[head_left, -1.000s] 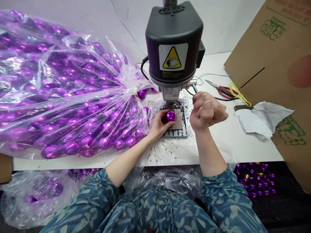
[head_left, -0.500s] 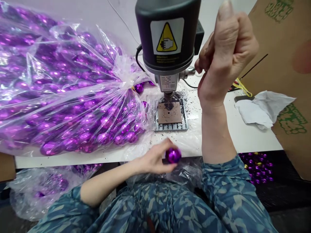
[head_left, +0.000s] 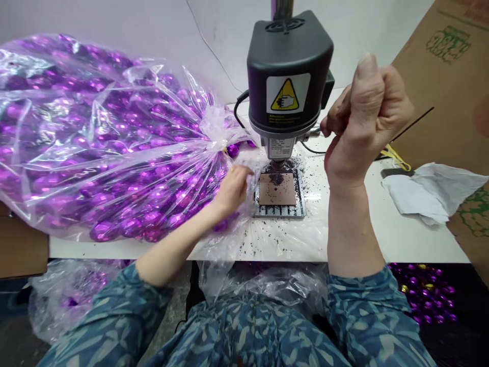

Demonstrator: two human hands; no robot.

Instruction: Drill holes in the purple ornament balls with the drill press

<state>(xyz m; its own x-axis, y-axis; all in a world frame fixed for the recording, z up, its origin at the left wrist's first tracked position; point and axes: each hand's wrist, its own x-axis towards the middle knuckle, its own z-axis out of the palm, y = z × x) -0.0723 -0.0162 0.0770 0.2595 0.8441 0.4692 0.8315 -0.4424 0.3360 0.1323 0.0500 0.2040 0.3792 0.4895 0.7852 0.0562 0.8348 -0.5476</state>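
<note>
Big bag: a clear plastic bag (head_left: 95, 137) fills the left of the white table (head_left: 420, 239), packed with shiny purple baubles (head_left: 133, 193), its neck gathered and tied at the far end, toward the drill press (head_left: 288, 76).

Lower bag: a second clear bag (head_left: 64, 300) sits below the near table edge on the left, with some purple baubles showing through.

Heap: more purple baubles, a few with gold tops, lie loose in a pile (head_left: 424, 293) below the table on the right.

Left hand (head_left: 231, 191): resting against the big bag, just left of the drill's base plate (head_left: 278, 214).

Left fingers: loosely together against the plastic; whether they hold a bauble, you cannot tell (the clear wrap and glare get in the way).

Nearest baubles: two loose ones sit just beyond the left fingertips, by the bag's neck, and none is on the wooden pad (head_left: 277, 188).

Right hand (head_left: 362, 122): raised in the air, right of the drill.

Right fingers: curled together in a fist, close by the drill's metal lever (head_left: 315, 132); any grip on it is hidden.

Table: black shavings (head_left: 244, 244) are scattered around the base plate, and white paper (head_left: 424, 191) lies on the right.
</note>
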